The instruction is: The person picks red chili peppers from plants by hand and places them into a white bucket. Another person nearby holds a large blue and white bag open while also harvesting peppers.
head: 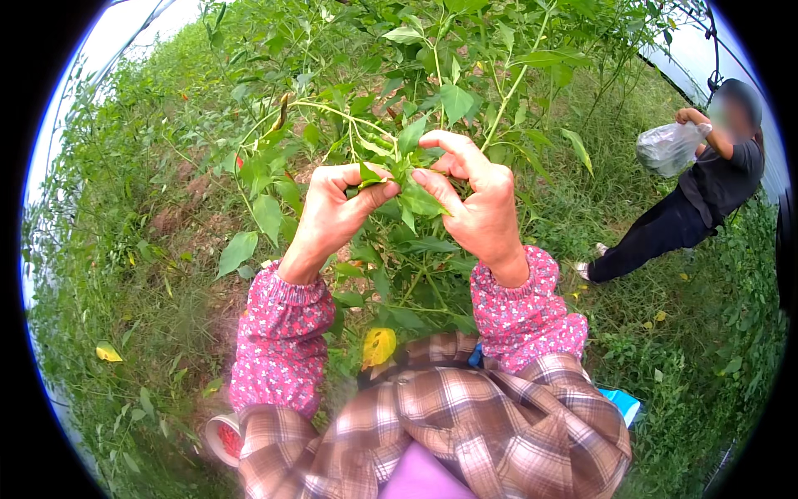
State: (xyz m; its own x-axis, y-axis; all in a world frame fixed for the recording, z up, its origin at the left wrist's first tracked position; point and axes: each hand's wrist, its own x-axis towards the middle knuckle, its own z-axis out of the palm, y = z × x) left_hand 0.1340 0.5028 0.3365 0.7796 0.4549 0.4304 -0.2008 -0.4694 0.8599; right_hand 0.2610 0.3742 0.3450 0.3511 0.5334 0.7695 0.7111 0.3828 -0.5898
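Both hands meet at a leafy shoot of a pepper plant [404, 163] in front of me. My left hand [340, 209] pinches green leaves between thumb and forefinger at the left side of the shoot. On its right side, my right hand [477, 196] has its thumb against a leaf and its fingers curled, with the forefinger raised; whether it grips anything is unclear. Just above the fingertips, green chili peppers [379, 142] hang among the leaves. A bent stem [330, 109] arches up to the left, near a dark, shrivelled pod [282, 113].
Dense pepper plants stand ahead and left, with weeds underfoot. A white container [225, 440] with red contents is at lower left. At right, another person [692, 193] holds a clear plastic bag [670, 148]. A blue-and-white object [623, 404] shows beside my plaid clothing.
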